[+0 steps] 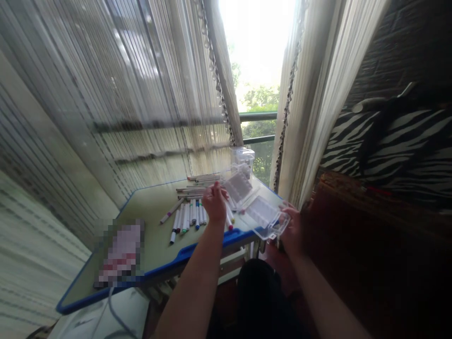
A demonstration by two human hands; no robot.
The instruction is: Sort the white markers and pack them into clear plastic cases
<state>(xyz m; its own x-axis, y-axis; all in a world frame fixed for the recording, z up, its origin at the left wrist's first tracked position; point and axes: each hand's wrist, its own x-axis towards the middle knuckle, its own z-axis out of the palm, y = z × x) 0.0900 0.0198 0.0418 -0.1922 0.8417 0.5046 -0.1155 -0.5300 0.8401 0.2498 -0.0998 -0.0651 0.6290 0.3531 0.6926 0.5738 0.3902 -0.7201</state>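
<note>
A clear plastic case (262,211) is opened out flat like a book, its two halves tilted over the right end of the table. My right hand (291,228) grips its near right edge, fingers closed around the rim. At the other half's left edge, my left hand (214,201) has its fingers bent and pinched on the plastic. White marker pens (190,214) with coloured caps lie in a row just left of my left hand. Thinner pens or pencils (197,188) lie behind them. A few markers partly show beneath the case.
The table (155,249) has a raised blue edge. A blurred-out pink item (122,252) lies at its left end, with a cable below. A clear container (243,157) stands at the back corner. Curtains (169,84) hang behind; dark furniture (339,212) stands right.
</note>
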